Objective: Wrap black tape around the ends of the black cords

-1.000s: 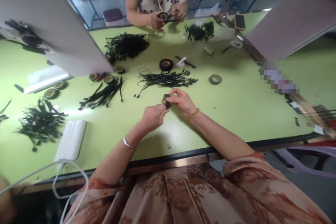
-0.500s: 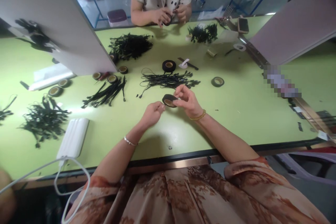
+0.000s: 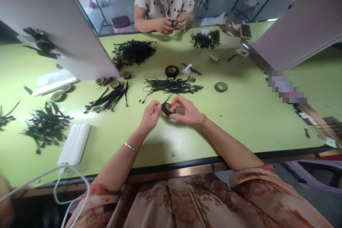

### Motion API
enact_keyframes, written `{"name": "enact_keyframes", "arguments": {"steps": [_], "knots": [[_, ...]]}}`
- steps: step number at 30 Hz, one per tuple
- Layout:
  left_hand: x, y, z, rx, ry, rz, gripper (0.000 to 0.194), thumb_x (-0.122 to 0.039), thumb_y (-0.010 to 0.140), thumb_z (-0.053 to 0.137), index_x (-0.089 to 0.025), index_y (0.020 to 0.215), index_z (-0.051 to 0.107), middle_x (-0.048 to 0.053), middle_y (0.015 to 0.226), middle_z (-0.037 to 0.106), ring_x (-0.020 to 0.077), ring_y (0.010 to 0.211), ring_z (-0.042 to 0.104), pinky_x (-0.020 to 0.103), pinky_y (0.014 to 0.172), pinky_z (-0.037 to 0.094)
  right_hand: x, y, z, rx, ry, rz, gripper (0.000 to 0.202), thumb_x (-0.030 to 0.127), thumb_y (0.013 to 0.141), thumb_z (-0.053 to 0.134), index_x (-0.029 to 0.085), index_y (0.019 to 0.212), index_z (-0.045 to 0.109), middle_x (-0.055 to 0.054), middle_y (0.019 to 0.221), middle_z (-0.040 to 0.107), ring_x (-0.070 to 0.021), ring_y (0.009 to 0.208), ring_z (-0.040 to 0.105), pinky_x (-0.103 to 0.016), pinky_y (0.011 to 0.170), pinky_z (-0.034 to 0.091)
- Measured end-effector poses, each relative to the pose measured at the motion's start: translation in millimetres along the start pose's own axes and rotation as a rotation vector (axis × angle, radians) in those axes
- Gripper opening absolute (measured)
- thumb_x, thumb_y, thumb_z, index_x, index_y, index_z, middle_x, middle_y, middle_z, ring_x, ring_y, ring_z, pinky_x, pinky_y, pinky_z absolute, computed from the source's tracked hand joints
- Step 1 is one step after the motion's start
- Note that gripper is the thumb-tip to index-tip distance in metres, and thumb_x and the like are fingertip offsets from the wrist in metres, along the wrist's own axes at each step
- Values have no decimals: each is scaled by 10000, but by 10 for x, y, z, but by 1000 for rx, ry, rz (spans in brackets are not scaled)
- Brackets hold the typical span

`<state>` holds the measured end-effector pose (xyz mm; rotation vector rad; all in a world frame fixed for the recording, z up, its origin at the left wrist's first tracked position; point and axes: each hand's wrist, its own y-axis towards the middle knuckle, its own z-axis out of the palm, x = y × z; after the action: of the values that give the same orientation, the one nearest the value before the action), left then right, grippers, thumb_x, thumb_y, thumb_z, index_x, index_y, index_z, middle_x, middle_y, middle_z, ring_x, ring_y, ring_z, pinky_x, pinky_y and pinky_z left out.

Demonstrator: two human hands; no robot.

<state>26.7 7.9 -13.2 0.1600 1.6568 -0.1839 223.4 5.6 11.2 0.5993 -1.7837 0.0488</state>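
Observation:
My right hand (image 3: 184,110) grips a roll of black tape (image 3: 166,109) by its rim and core, above the green table. Just left of the roll, my left hand (image 3: 151,114) is closed with its fingertips pinched together; what they hold is too small to make out. A thin dark strand stands up between the hands. Beyond them lies a spread bundle of thin black cables (image 3: 171,84), with another black tape roll (image 3: 171,71) behind it.
Across the green table (image 3: 240,114), a person in a dotted shirt (image 3: 165,3) works with both hands. Black cable piles (image 3: 46,126) and several tape rolls lie at the left, near a white power bank (image 3: 74,144). A loose tape roll (image 3: 221,87) lies right of the cables.
The tape roll and my right hand have shifted slightly left and down, and the roll has turned. My left hand has moved a little left. The person opposite has brought both hands closer together.

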Motion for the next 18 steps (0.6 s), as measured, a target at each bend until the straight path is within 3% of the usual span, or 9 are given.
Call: {"name": "enact_keyframes", "arguments": {"steps": [5, 10, 12, 14, 18], "knots": [[-72, -41, 3, -93, 357, 161, 190, -348, 915, 458, -202, 796, 486, -32, 675, 460, 118, 637, 409, 250, 636, 358, -33, 42, 110, -113, 336, 394, 439, 638, 859, 544, 217, 980, 518, -8, 726, 698, -120, 473, 566, -256, 461, 392], [-143, -77, -29, -27, 599, 273, 204, -309, 919, 417, -204, 809, 553, 13, 747, 557, 145, 687, 490, 268, 675, 382, -59, 110, 154, -94, 712, 599, 620, 776, 784, 509, 201, 968, 652, -66, 760, 722, -181, 652, 660, -265, 484, 424], [-154, -99, -12, 57, 709, 328, 214, -301, 918, 425, -202, 831, 593, 36, 774, 591, 159, 721, 523, 275, 684, 384, -54, 122, 140, -117, 717, 604, 550, 704, 747, 622, 196, 947, 693, -66, 827, 731, -179, 707, 649, -254, 491, 401], [-154, -123, 22, 140, 804, 377, 218, -294, 919, 437, -199, 857, 622, 53, 794, 618, 172, 751, 545, 279, 685, 381, -42, 121, 129, -149, 649, 595, 446, 537, 677, 768, 192, 955, 717, -43, 863, 728, -163, 740, 629, -246, 538, 405], [-134, -155, 90, 211, 935, 400, 228, -286, 936, 433, -196, 910, 640, 68, 825, 652, 182, 772, 566, 275, 654, 370, -20, 94, 143, -206, 565, 602, 407, 310, 591, 837, 172, 955, 716, 4, 759, 694, -136, 700, 599, -270, 659, 439]]}}
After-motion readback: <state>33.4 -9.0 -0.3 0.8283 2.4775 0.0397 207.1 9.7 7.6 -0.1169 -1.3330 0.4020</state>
